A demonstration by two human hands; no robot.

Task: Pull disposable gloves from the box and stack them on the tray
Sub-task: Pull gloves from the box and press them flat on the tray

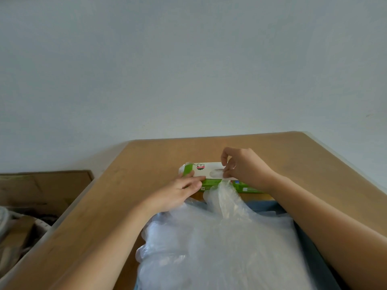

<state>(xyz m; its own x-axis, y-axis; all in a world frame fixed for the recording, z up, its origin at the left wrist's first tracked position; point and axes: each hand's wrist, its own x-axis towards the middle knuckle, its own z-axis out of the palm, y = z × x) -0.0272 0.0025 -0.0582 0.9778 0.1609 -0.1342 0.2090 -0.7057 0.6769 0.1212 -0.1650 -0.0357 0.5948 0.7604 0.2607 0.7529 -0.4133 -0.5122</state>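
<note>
Wooden table: left hand, fingers straight, on box; right hand seemingly pinches glove.

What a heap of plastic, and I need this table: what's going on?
Someone is pulling gloves from a green-and-white box on the table. The left hand presses flat on the box, and the right hand pinches a clear glove at its opening. A heap of gloves already lies on the blue tray.
</note>
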